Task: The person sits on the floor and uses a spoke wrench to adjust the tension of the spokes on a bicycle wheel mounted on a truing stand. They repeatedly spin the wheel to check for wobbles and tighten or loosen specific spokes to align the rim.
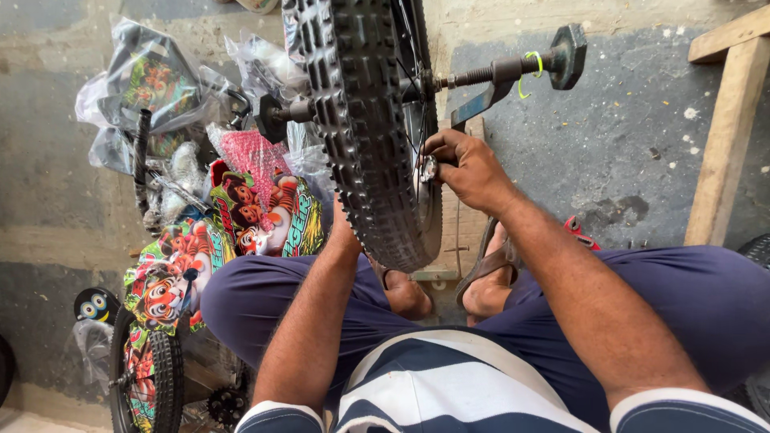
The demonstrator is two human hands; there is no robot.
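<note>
my right hand point(465, 168) pinches a small metal part at the hub of the knobby wheel point(369, 120) standing between my knees; my left hand, hidden behind the tyre, i cannot tell.

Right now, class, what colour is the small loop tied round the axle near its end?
The loop is bright yellow-green, on the dark axle, seen best in the head view.

Clear plastic bag point(148, 80), upper left on floor: crumpled, holds dark part with orange-green cartoon print. Second clear bag point(269, 68), just right of it, behind tyre: contents unclear. Red mesh-pattern wrap point(255, 154) below, between bags. Tiger-cartoon sticker panels point(265, 212), centre left: orange, green, red, glossy. Similar tiger decal point(164, 289) lower left, above small wheel.
</note>
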